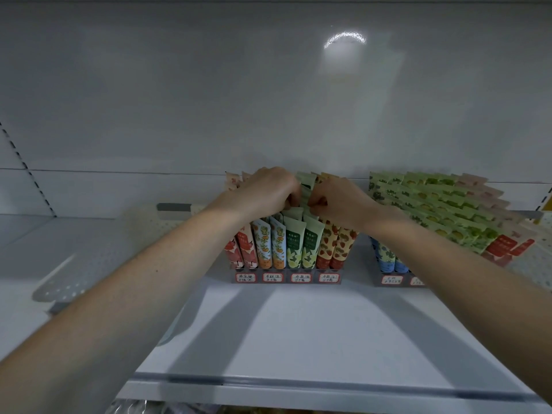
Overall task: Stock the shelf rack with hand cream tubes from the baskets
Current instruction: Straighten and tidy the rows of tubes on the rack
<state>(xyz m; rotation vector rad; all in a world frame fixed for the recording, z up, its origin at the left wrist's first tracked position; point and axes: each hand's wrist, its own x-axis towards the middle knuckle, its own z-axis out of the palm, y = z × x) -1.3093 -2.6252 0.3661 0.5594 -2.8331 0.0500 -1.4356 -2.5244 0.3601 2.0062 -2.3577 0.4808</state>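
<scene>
On the shelf (298, 339): hand cream tubes (304, 245) stand cap-down in a rack (286, 269), pale green with white flowers, between orange-fruit and strawberry prints.
Left hand (268, 192): fingers curled, pinching the flat tops of the green tubes further back.
Right hand (337, 201): fingers curled, pinching the same green row.
Far right: more tubes (433, 204), mostly green, fanned sideways.
</scene>
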